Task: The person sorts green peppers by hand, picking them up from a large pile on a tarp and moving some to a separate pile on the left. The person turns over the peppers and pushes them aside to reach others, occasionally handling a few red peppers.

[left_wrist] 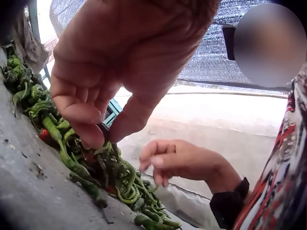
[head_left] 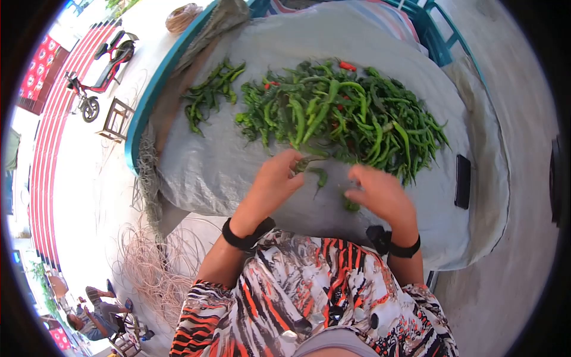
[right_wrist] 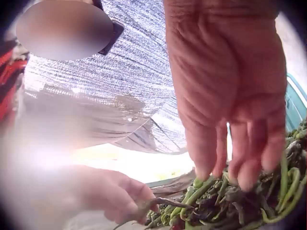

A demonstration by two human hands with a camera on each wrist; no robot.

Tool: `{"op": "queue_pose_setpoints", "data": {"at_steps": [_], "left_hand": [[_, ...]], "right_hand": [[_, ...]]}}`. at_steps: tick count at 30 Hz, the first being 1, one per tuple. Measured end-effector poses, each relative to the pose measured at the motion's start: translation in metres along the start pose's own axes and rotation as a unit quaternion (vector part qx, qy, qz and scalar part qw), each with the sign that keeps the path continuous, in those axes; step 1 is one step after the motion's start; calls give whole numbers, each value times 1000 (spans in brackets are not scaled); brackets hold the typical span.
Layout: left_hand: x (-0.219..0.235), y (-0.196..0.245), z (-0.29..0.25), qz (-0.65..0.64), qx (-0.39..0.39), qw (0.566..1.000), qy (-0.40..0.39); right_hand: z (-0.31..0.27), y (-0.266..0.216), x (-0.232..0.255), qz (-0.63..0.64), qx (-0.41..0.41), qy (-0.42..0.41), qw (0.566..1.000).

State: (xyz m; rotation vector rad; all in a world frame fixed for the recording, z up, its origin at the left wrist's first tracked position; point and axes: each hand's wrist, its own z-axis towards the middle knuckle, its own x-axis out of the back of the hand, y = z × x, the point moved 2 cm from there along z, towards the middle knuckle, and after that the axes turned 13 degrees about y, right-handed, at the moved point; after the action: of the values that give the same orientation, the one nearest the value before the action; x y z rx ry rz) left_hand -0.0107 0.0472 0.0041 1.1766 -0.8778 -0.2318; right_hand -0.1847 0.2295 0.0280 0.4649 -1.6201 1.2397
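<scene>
My left hand (head_left: 270, 183) pinches a dark, wilted green chili pepper (right_wrist: 168, 203) between thumb and fingertips, just in front of a large pile of green chili peppers (head_left: 380, 122). A few red chilies (head_left: 347, 66) show among them. To the right, my right hand (head_left: 383, 195) hovers with nothing in its grasp. Its fingers hang loosely extended in the right wrist view, where the fingertips overlap the pile. Between the hands a curved green pepper (head_left: 321, 177) lies on the grey sheet (head_left: 193, 172). Another small green pepper (head_left: 351, 205) sits below the right fingertips.
A smaller heap of green chilies (head_left: 215, 88) lies left of the main pile. A black phone (head_left: 463, 181) rests at the sheet's right side. The teal rim (head_left: 144, 113) curves along the left. Beyond it are a wooden stool (head_left: 116, 121), a red scooter (head_left: 107, 74) and a seated person (head_left: 101, 318).
</scene>
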Motion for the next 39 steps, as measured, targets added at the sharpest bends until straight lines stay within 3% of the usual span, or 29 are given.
{"op": "queue_pose_setpoints", "data": {"at_steps": [1,5,7,14,16,19,23,29,32,35,39], "left_hand": [[1,-3,3,-1,-16,1000,5],[8,1,10,-84,-31,995,44],[22,-2,17,-20,-57,997,39],[75,-51,69,211,-70,970,103],[76,-53,79,229,-38,968,100],[63,-65,95,255,-5,959,123],[56,-76,104,271,8,956,110],[80,-54,86,167,2,981,103],[92,-45,73,78,-64,986,134],[101,-24,66,97,-15,988,115],[91,-9,69,-42,27,999,22]], "right_hand": [[-6,1,-12,-51,6,-53,997],[-12,-8,-31,-73,19,-29,997],[-11,-10,-27,-66,20,-34,997],[10,-22,7,65,-30,124,990],[17,-27,8,170,-86,207,960],[19,-35,3,145,-75,223,961],[15,-41,-10,146,-51,118,981],[9,-35,-13,123,-59,103,985],[9,-32,-12,102,-63,106,987],[11,-31,-17,89,-26,105,990],[14,-39,-22,101,-4,80,992]]}}
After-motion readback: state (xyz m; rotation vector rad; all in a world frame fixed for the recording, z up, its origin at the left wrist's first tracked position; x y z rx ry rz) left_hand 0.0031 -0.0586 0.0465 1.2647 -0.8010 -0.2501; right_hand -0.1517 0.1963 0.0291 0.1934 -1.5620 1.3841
